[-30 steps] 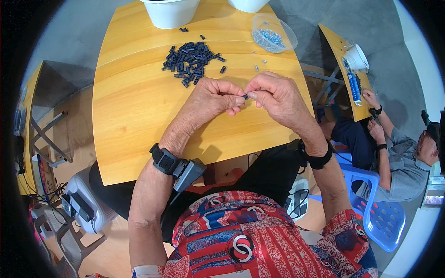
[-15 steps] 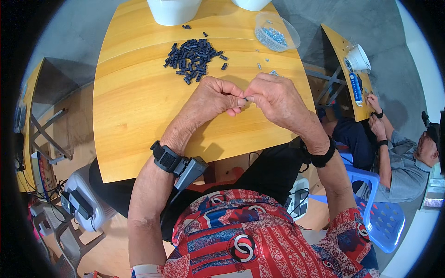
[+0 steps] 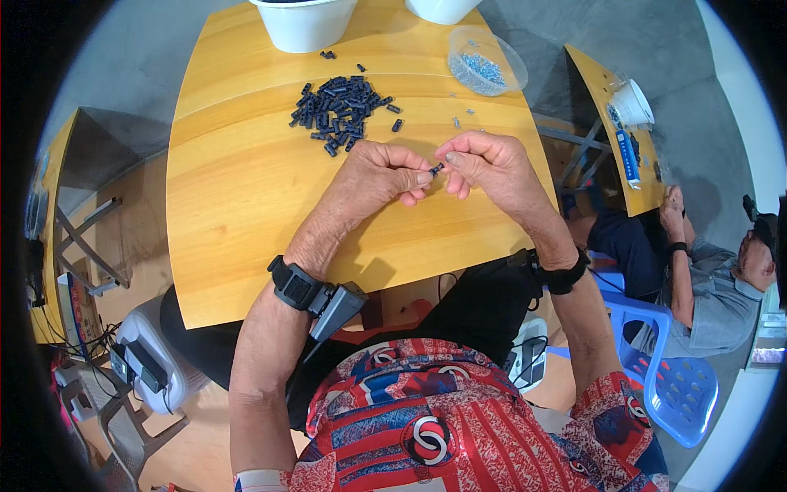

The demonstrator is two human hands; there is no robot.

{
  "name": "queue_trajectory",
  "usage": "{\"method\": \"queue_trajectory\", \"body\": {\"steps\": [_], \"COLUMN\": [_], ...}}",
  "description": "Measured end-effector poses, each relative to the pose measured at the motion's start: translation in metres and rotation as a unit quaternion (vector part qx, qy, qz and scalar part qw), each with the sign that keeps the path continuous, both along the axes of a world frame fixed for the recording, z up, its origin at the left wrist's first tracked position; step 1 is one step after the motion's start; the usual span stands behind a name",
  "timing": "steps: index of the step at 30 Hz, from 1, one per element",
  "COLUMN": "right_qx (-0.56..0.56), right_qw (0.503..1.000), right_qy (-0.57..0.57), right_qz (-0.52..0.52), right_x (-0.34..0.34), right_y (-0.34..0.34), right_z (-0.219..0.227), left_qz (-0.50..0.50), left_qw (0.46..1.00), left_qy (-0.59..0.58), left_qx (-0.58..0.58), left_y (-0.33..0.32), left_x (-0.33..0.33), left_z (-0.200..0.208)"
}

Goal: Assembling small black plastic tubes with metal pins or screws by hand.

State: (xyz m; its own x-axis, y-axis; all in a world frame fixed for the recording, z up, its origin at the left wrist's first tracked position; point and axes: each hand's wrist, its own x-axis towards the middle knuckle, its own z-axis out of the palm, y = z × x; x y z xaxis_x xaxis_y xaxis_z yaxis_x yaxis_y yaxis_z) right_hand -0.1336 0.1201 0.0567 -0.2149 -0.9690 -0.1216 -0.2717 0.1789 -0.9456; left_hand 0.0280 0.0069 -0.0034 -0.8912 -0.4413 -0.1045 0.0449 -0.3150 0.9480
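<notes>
Over the wooden table [image 3: 246, 230], my left hand [image 3: 379, 176] pinches a small black plastic connector [image 3: 437, 169] between thumb and fingers. Close at its upper right end is my right hand [image 3: 492, 164], thumb and forefinger bent together; whatever lies between them is too small to make out. A heap of similar black connectors [image 3: 336, 107] lies beyond my left hand, with a few strays around it. Beyond my right hand, several tiny silvery metal pieces [image 3: 457, 122] lie loose. A clear round tub [image 3: 512, 78] behind them holds many more.
Two white buckets, one at the far left [image 3: 303, 29] and another [image 3: 443, 8] beside it, stand along the back edge. At the right, a person in a grey shirt [image 3: 713, 303] sits by another table [image 3: 594, 90]. A blue plastic chair [image 3: 680, 394] stands near my right elbow.
My right fingers have lifted slightly off and turned, showing more of the black connector in my left hand. The person at the right has drawn their hands lower.
</notes>
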Motion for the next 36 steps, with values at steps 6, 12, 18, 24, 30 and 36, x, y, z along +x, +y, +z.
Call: {"method": "queue_trajectory", "body": {"steps": [6, 12, 18, 24, 30, 36], "right_qx": [-0.038, -0.033, -0.057, -0.096, -0.142, -0.213], "right_qw": [0.999, 0.996, 0.992, 0.985, 0.977, 0.925], "right_qy": [0.026, 0.078, 0.114, 0.137, 0.154, 0.314], "right_qz": [-0.006, -0.016, -0.021, -0.031, -0.042, -0.015], "right_x": [0.004, 0.011, 0.017, 0.020, 0.023, 0.023], "right_y": [0.002, 0.001, -0.001, -0.007, -0.003, 0.002], "right_z": [-0.006, -0.006, -0.008, -0.016, -0.018, -0.016], "left_qz": [-0.004, 0.000, 0.012, 0.036, 0.044, 0.061], "left_qw": [1.000, 1.000, 1.000, 0.997, 0.996, 0.995], "left_qy": [0.005, -0.004, 0.000, 0.028, 0.007, 0.014], "left_qx": [0.007, 0.009, 0.012, 0.055, 0.072, 0.080], "left_y": [0.000, 0.000, -0.001, -0.002, -0.001, -0.001], "left_x": [0.000, 0.001, 0.001, -0.002, 0.001, 0.000], "left_z": [0.002, 0.001, 0.000, -0.005, 0.002, 0.005]}}
